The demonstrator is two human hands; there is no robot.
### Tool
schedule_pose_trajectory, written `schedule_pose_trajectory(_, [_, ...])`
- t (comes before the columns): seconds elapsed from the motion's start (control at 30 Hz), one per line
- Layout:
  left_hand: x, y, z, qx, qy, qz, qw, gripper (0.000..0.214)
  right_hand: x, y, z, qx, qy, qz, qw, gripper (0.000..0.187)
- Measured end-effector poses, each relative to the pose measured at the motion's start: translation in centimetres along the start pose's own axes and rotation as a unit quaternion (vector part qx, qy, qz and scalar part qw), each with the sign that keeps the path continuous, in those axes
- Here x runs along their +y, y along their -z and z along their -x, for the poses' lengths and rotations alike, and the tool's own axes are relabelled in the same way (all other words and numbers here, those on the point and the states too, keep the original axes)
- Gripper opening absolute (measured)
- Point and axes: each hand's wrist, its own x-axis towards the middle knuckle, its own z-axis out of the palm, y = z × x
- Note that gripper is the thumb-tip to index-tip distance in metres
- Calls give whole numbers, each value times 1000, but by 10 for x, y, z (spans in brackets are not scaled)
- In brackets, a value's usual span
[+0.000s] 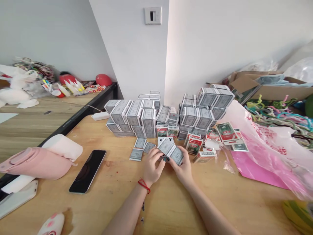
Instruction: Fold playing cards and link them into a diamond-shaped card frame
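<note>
Left hand (pixel 152 167) and right hand (pixel 183 168) had fingers curled nearly closed, gripping patterned cards (pixel 166 146) from opposite sides, likely against slipping, between the tabletop's (pixel 117 176) near and far edges; card stacks (pixel 133 114) stood butted together farther back, seemingly for steadiness.

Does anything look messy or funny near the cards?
Yes: the loose cards lie at uneven angles on the table, beside the left hand, while the card stacks behind them look much tidier.
</note>
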Motion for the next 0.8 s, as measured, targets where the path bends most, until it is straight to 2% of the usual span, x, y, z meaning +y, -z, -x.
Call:
schedule_pose_trajectory(0.1, [1,-3,-2,35,83,87,992,10,-1,-1,1,-19,1,-22,1000,54])
schedule_pose_trajectory(0.2, [-1,-6,-4,76,177,205,960,13,-4,-1,3,-53,0,-68,996,54])
schedule_pose_trajectory(0.33, [-13,-7,-5,142,244,286,916,14,-1,1,1,-98,-37,-114,988,33])
schedule_pose_trajectory(0.47, [-30,-3,-7,268,276,359,850,19,10,1,-2,-55,-62,-57,995,29])
schedule_pose_trajectory(0.57, [-36,2,-12,322,292,429,792,24,15,-1,-2,-27,-47,-75,996,43])
schedule_pose_trajectory(0.67, [-37,7,-16,323,300,475,761,26,11,-4,-2,-26,-55,-136,989,60])
schedule_pose_trajectory(0.8, [-38,9,-16,290,307,512,748,27,6,-5,-2,-6,-70,-171,983,68])
